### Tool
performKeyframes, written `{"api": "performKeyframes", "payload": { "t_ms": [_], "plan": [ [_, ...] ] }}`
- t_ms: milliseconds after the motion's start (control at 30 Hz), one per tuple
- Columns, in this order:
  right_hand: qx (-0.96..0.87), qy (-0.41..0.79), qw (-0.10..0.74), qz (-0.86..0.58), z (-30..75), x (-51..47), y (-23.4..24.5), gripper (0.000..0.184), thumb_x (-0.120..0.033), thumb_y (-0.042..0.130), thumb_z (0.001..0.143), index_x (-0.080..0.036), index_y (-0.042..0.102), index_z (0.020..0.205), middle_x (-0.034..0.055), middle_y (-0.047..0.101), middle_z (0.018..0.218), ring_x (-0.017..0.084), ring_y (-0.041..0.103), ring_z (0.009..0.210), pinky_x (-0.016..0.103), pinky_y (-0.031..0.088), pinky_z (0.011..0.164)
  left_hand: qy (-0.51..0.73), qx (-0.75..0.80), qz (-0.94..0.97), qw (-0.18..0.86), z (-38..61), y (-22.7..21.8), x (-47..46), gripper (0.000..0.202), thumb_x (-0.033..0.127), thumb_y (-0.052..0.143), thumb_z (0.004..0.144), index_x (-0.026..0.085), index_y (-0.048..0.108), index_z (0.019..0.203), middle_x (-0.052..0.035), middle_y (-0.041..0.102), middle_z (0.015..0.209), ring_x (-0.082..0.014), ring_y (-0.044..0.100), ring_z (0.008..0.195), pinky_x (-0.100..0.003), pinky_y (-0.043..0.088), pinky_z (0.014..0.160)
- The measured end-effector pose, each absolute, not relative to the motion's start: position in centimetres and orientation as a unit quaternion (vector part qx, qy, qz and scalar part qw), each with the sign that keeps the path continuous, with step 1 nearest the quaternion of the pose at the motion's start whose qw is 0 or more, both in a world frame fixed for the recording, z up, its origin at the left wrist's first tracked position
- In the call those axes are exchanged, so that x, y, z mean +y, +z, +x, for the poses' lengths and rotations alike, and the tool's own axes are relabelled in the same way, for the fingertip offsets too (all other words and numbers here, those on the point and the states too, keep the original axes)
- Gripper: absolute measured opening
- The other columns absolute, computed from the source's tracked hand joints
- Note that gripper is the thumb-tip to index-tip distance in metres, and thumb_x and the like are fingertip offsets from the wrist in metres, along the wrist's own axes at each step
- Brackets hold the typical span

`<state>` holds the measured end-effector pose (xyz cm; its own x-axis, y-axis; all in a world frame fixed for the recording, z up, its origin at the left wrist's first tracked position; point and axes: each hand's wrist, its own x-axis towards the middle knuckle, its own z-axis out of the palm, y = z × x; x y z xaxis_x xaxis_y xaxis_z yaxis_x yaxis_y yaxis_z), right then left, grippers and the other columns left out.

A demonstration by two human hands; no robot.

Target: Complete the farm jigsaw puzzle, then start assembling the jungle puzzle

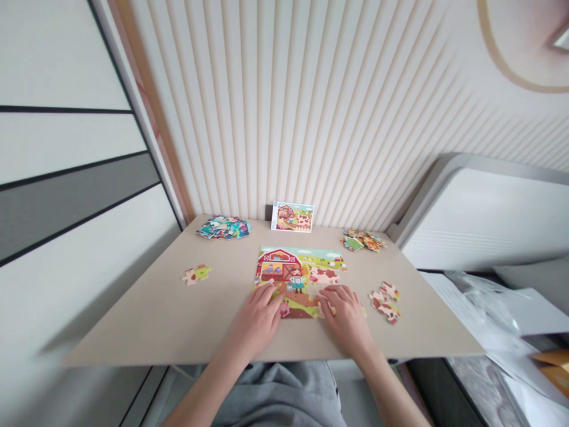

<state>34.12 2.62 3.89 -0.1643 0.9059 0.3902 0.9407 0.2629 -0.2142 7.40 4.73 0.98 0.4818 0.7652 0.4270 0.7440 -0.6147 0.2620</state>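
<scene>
A partly assembled farm jigsaw puzzle lies flat on the table, showing a red barn, a farmer and a cow. My left hand rests palm down on its lower left part, fingers extended and covering some of the picture. Over the lower right part lies my right hand, its fingers slightly bent and touching the puzzle. Bare table shows through a gap between the farmer and my right hand. Whatever is under the fingertips is hidden. Right of that hand are several loose cow-patterned puzzle pieces.
A reference picture card leans upright against the ribbed wall. Blue puzzle pieces are piled at the back left, orange and green pieces at the back right. Joined pieces lie left on the table.
</scene>
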Motion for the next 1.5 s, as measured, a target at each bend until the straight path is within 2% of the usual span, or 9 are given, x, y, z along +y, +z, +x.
{"api": "performKeyframes", "payload": {
  "t_ms": [167,333,667,800,933,1167,1333,1400,1500],
  "plan": [
    [-0.653,-0.114,0.185,-0.726,43.1,0.4,2.1,0.038,-0.044,0.051,0.099,-0.025,0.070,0.126,0.0107,0.068,0.129,0.032,0.058,0.122,0.047,0.043,0.100,0.268,0.441,0.856,0.022,7.2,0.4,4.5,0.030,0.025,0.048,0.103,0.022,0.062,0.130,-0.0107,0.061,0.136,-0.0304,0.053,0.134,-0.052,0.048,0.111],
    [-0.585,-0.076,0.141,-0.795,49.1,-1.5,0.7,0.059,-0.058,0.050,0.094,-0.030,0.054,0.146,0.0102,0.064,0.138,0.033,0.058,0.124,0.047,0.045,0.097,0.272,0.440,0.856,0.016,7.3,0.5,4.5,0.028,0.025,0.047,0.103,0.023,0.063,0.126,-0.0106,0.062,0.132,-0.0307,0.054,0.133,-0.052,0.050,0.109],
    [-0.575,-0.102,0.244,-0.774,46.7,-0.8,0.3,0.060,-0.065,0.050,0.094,-0.026,0.060,0.138,0.0113,0.068,0.127,0.032,0.061,0.119,0.047,0.044,0.099,0.271,0.440,0.856,0.013,7.3,0.7,4.5,0.029,0.024,0.047,0.103,0.023,0.064,0.126,-0.0106,0.062,0.132,-0.0300,0.055,0.133,-0.051,0.051,0.110],
    [-0.644,-0.083,0.256,-0.716,40.7,0.0,1.5,0.056,-0.063,0.051,0.096,-0.025,0.063,0.136,0.0122,0.069,0.126,0.033,0.058,0.123,0.048,0.042,0.104,0.269,0.440,0.857,0.012,7.3,0.9,4.4,0.027,0.024,0.047,0.103,0.023,0.065,0.123,-0.0105,0.062,0.132,-0.0298,0.055,0.132,-0.051,0.051,0.110],
    [-0.683,-0.053,0.260,-0.681,36.6,0.8,2.5,0.048,-0.050,0.045,0.103,-0.027,0.058,0.143,0.0111,0.070,0.120,0.030,0.062,0.113,0.049,0.042,0.103,0.279,0.442,0.852,0.018,7.3,1.2,4.3,0.025,0.025,0.049,0.103,0.023,0.067,0.119,-0.0107,0.063,0.130,-0.0301,0.058,0.128,-0.051,0.053,0.107],
    [-0.699,0.016,0.319,-0.640,38.6,2.1,1.6,0.040,-0.033,0.046,0.101,-0.023,0.065,0.135,0.0121,0.068,0.129,0.028,0.061,0.121,0.047,0.046,0.105,0.281,0.444,0.850,0.031,7.4,1.2,4.2,0.025,0.026,0.048,0.104,0.023,0.067,0.121,-0.0101,0.063,0.131,-0.0297,0.056,0.131,-0.052,0.050,0.110],
    [-0.762,0.066,0.269,-0.585,38.6,2.0,1.9,0.055,-0.032,0.054,0.096,-0.027,0.051,0.151,0.0086,0.059,0.147,0.029,0.048,0.141,0.052,0.036,0.117,0.281,0.442,0.851,0.036,7.3,1.0,4.2,0.025,0.023,0.049,0.103,0.023,0.066,0.121,-0.0097,0.063,0.131,-0.0298,0.055,0.132,-0.052,0.049,0.111],
    [-0.769,0.068,0.255,-0.582,38.3,1.9,2.1,0.052,-0.033,0.055,0.096,-0.030,0.055,0.148,0.0069,0.060,0.146,0.028,0.048,0.141,0.052,0.035,0.117,0.279,0.441,0.853,0.036,7.3,1.1,4.2,0.025,0.022,0.049,0.102,0.023,0.066,0.121,-0.0099,0.062,0.131,-0.0296,0.054,0.133,-0.052,0.049,0.111],
    [-0.750,0.068,0.265,-0.602,38.2,1.8,2.0,0.046,-0.040,0.059,0.095,-0.030,0.062,0.140,0.0078,0.066,0.135,0.028,0.057,0.128,0.048,0.042,0.110,0.288,0.436,0.852,0.033,7.4,1.3,4.2,0.024,0.024,0.049,0.103,0.023,0.067,0.119,-0.0098,0.063,0.129,-0.0288,0.055,0.131,-0.051,0.050,0.110]
  ]
}}
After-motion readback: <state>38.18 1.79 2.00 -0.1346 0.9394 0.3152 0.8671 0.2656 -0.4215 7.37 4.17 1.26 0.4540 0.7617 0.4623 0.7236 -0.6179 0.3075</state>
